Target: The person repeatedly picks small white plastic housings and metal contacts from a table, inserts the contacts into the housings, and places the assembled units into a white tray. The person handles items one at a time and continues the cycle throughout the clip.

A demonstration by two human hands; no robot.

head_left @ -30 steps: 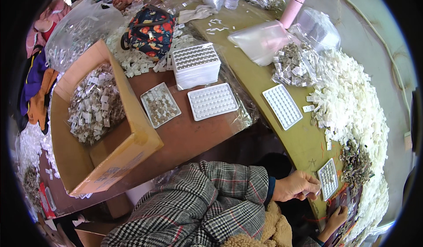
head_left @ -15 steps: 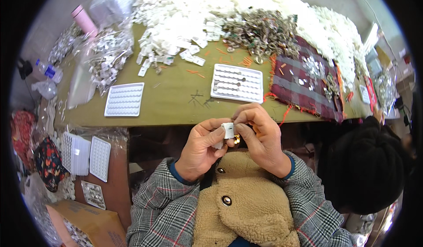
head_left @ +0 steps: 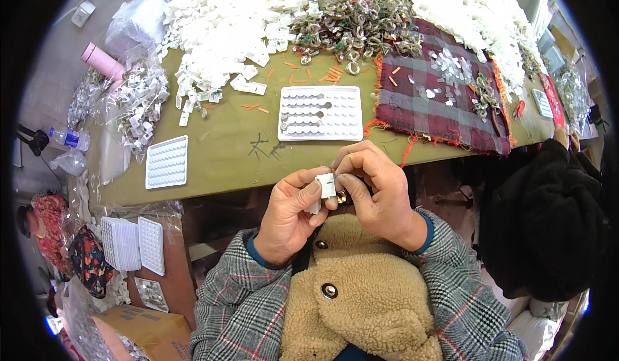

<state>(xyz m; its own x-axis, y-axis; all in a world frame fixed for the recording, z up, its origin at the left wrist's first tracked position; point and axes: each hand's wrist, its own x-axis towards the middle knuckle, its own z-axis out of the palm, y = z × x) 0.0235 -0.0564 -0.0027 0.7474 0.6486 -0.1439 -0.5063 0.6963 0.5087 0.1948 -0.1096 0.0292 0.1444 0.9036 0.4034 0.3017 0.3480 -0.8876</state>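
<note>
Drawn together since a second ago, when they were apart near the white tray (head_left: 348,113), the hands now meet in my headset view before a tan fleece garment (head_left: 367,283). The left hand (head_left: 287,216) pinches a small white piece (head_left: 327,184) just short of the table (head_left: 225,126), while the right hand (head_left: 380,196), thumb and forefinger nearly together, works at its edge; whether those fingertips grip anything, I cannot tell.

small white piece (head_left: 327,185) | boxy, dark-marked face | slightly tilted | between fingers (head_left: 307,196)
</note>
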